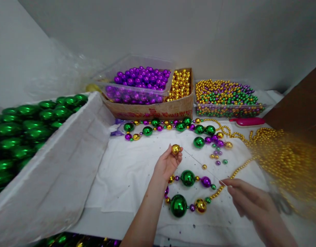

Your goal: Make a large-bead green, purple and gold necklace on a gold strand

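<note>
My left hand is closed around a large gold bead, held above the white cloth. A thin string runs from that bead down to my right hand, which pinches it between thumb and fingertips. One small gold bead shows along the string's line; whether it is threaded on it I cannot tell. Below lies a strand of beads with a big green bead, another green bead and a purple bead. Its small gold bead chain leads off to the right.
A finished-looking bead strand lies at the back, beside loose beads. Behind stand a purple-bead tub, a cardboard box and a mixed-bead tub. Green beads fill a white box at left. Gold chains pile at right near a pink-handled tool.
</note>
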The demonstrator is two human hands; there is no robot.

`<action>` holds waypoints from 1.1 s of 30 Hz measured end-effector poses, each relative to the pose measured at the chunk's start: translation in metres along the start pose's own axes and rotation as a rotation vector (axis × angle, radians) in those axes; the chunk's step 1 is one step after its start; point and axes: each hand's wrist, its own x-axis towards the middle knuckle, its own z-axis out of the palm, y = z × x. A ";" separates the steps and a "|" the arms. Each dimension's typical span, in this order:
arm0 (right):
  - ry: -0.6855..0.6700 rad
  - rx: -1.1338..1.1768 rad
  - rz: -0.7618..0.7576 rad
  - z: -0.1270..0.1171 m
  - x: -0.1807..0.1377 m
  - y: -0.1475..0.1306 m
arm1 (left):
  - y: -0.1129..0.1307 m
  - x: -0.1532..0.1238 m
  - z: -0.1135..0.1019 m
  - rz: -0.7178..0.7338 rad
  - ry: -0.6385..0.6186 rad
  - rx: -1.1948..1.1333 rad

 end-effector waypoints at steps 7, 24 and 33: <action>-0.073 -0.089 -0.026 0.006 -0.002 0.002 | 0.000 0.001 -0.001 -0.008 0.006 -0.004; -0.139 -0.118 -0.092 0.016 0.003 0.029 | -0.020 -0.008 -0.001 0.068 -0.064 0.085; -0.026 -0.002 -0.037 0.024 0.005 0.047 | -0.028 -0.016 0.002 0.099 -0.152 0.132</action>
